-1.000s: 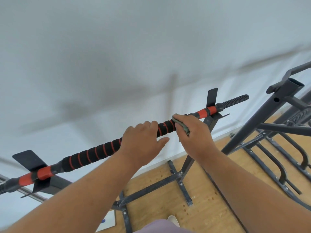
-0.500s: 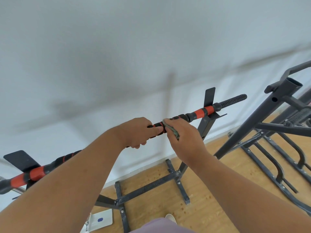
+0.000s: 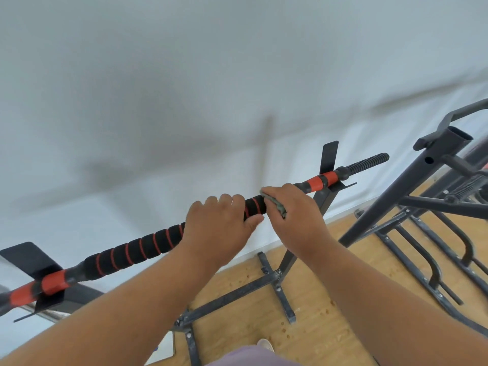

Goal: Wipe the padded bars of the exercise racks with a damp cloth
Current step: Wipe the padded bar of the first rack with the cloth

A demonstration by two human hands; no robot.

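A padded bar, black foam with red rings and orange ends, lies across a dark metal rack from lower left to upper right. My left hand grips the bar near its middle, fingers curled over the top. Just to its right, my right hand holds a grey-green cloth wrapped against the padding. Most of the cloth is hidden under my palm.
A white wall stands close behind the bar. The rack's feet rest on a wooden floor. A second dark metal rack with a spring stands at the right. A white flat object lies on the floor below.
My right hand with the cloth slid left along the bar, then back right. My left hand stayed on the bar beside it, and the view shifted slightly.
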